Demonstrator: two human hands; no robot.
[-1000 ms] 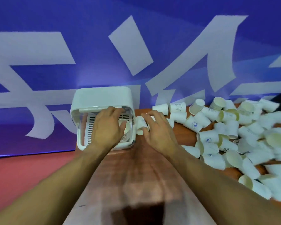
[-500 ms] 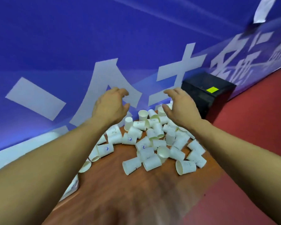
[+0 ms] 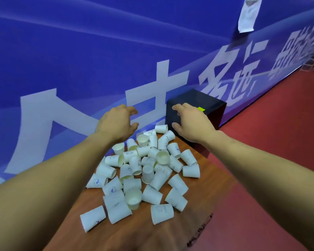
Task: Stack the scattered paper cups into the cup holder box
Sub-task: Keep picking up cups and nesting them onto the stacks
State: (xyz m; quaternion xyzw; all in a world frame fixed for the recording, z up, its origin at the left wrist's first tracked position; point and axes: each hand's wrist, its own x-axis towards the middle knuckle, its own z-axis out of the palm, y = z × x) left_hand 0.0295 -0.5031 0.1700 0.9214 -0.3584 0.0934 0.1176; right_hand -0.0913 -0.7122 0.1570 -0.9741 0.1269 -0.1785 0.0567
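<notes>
Dozens of paper cups (image 3: 148, 173): heaped loose on the wooden table (image 3: 203, 192), most lying on their sides.
Left hand (image 3: 116, 122): above the heap's far end, fingers loosely spread, holding nothing.
Right hand (image 3: 190, 122): likewise empty, before the black box (image 3: 216, 113).

- You wore the single camera on your head; it looked forward and steeply down along both forearms.
- The wide-angle lens faced the blue banner (image 3: 80, 51), which filled the upper half of the frame and curved toward the right edge.
- Your left hand (image 3: 116, 122) and right hand (image 3: 190, 122) sat near mid-frame, with the forearms entering from the lower corners.
- The paper cups (image 3: 148, 173) on the table (image 3: 152, 236) lay at near range below the hands; the black box (image 3: 214, 107) and red floor (image 3: 270, 160) stood farther right.
</notes>
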